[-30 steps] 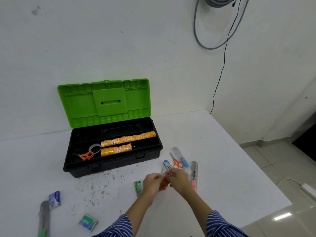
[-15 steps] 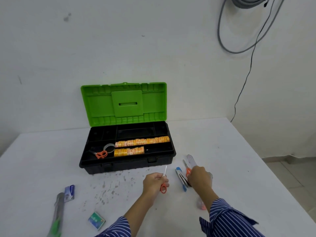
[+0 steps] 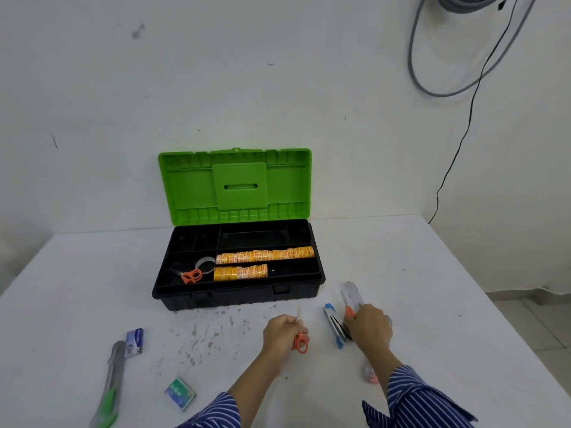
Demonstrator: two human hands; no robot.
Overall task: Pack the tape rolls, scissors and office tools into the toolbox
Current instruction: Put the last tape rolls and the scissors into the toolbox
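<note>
The black toolbox (image 3: pixel 238 299) stands open on the white table, its green lid (image 3: pixel 234 186) raised. Inside lie two rows of orange tape rolls (image 3: pixel 265 254), a clear tape roll (image 3: pixel 206 263) and orange scissors (image 3: pixel 191 275). My left hand (image 3: pixel 282 335) grips small orange-handled scissors (image 3: pixel 300 342) in front of the box. My right hand (image 3: pixel 367 327) rests on another pair of orange scissors (image 3: pixel 349 311) beside a blue stapler (image 3: pixel 334 325); its fingers are hidden from me.
A green utility knife (image 3: pixel 109 393), a blue staple box (image 3: pixel 134 341) and a green staple box (image 3: pixel 180 393) lie at the near left. A pink-tipped tool (image 3: pixel 369 373) lies under my right forearm. The table's right edge drops to the tiled floor.
My hands have parted: the left took the small orange scissors leftward, the right went back to the tools by the stapler. The camera turned left.
</note>
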